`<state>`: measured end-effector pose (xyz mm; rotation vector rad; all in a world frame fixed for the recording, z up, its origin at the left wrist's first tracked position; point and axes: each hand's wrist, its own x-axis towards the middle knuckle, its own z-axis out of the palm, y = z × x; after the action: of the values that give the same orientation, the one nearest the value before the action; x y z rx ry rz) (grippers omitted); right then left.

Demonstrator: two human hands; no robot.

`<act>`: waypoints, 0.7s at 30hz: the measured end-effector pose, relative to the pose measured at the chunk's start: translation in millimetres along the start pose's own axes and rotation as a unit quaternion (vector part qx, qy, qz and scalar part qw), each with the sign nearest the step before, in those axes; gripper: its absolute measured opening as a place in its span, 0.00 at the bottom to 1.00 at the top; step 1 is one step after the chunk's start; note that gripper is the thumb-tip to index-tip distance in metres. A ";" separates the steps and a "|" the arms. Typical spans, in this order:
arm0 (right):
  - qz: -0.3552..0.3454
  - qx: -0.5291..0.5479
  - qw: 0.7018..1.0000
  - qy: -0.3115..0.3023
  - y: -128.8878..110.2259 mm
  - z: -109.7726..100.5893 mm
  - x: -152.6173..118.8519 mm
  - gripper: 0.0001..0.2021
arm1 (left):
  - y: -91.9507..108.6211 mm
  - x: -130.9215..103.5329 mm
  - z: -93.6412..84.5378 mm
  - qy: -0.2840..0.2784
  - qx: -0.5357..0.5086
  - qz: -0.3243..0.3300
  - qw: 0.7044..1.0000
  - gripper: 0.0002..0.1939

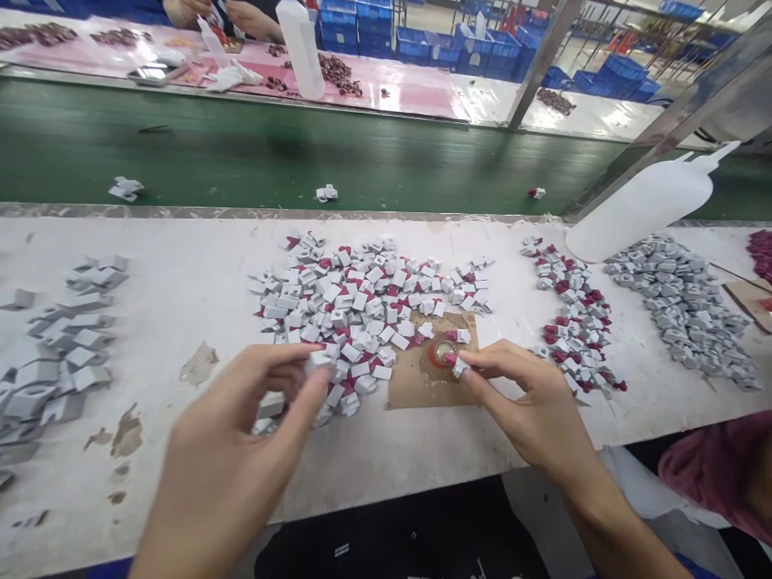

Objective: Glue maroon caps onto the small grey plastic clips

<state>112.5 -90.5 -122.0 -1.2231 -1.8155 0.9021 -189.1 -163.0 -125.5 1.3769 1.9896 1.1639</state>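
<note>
Grey and maroon, the two-tone piece [459, 367] is pinched between thumb and index finger of the right hand [536, 402], its maroon end pointing toward the orange-rimmed dish [433, 352]. We find the dish just left of these fingertips, the right hand nearer; contact we cannot tell. The left hand [235, 438] pinches a grey block [319, 359]. Cardboard [416, 394] underlies the dish on the white worktable [186, 261]; beyond, we note a green belt [229, 165] and blue crates [374, 28].
</note>
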 end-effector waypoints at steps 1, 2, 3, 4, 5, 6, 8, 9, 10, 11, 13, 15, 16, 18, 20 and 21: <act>0.001 0.003 1.000 0.000 -0.9 -0.6 0.2 0.09 | 14.2 -1.3 10.6 -0.011 -0.024 -0.007 1.000 0.10; 0.003 0.008 1.000 0.004 -1.7 -1.5 0.5 0.09 | 25.6 -1.8 20.8 -0.028 -0.057 -0.016 0.998 0.10; 0.007 0.017 1.000 0.012 -2.3 -2.5 0.7 0.09 | 34.2 -1.5 30.5 -0.053 -0.096 -0.028 0.994 0.10; 0.013 0.033 0.999 0.022 -2.6 -3.5 1.1 0.09 | 40.3 -0.6 39.8 -0.080 -0.139 -0.041 0.986 0.10; 0.022 0.059 0.998 0.030 -2.6 -4.5 1.7 0.09 | 44.5 0.9 48.5 -0.107 -0.183 -0.055 0.976 0.10; 0.033 0.097 0.994 0.035 -2.1 -5.3 2.4 0.10 | 47.6 2.6 56.7 -0.134 -0.223 -0.068 0.963 0.09; 0.064 0.191 0.979 0.024 -0.2 -5.9 4.2 0.09 | 52.6 6.4 70.9 -0.183 -0.292 -0.089 0.935 0.09; 0.081 0.235 0.969 0.013 1.2 -5.6 5.2 0.09 | 55.0 8.3 76.7 -0.204 -0.319 -0.098 0.920 0.09; 0.097 0.271 0.958 0.002 2.7 -5.1 6.0 0.08 | 57.5 10.0 81.6 -0.223 -0.341 -0.103 0.907 0.10; 0.111 0.297 0.948 -0.002 4.2 -4.4 6.7 0.07 | 59.9 11.6 85.6 -0.238 -0.358 -0.106 0.897 0.11; 0.130 0.326 0.937 0.003 7.2 -2.9 7.4 0.06 | 63.7 14.4 91.6 -0.258 -0.380 -0.109 0.882 0.11; 0.141 0.338 0.930 0.014 9.8 -1.8 7.5 0.06 | 64.9 16.6 95.6 -0.267 -0.394 -0.111 0.872 0.11; 0.145 0.341 0.929 0.017 10.9 -1.5 7.4 0.06 | 64.5 17.4 97.2 -0.271 -0.399 -0.111 0.869 0.10; 0.150 0.343 0.927 0.019 12.4 -1.5 7.4 0.06 | 62.9 18.6 99.5 -0.277 -0.402 -0.112 0.866 0.10; 0.148 0.336 0.930 0.015 12.3 -2.6 8.0 0.06 | 61.7 19.3 100.4 -0.284 -0.392 -0.108 0.868 0.10; 0.145 0.329 0.933 0.010 11.6 -3.8 8.6 0.06 | 61.9 19.6 100.2 -0.290 -0.385 -0.106 0.870 0.10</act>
<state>118.4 -78.5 -128.5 -1.0539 -1.1630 1.5047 -89.1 -97.8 -126.2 0.8952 1.0306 1.0861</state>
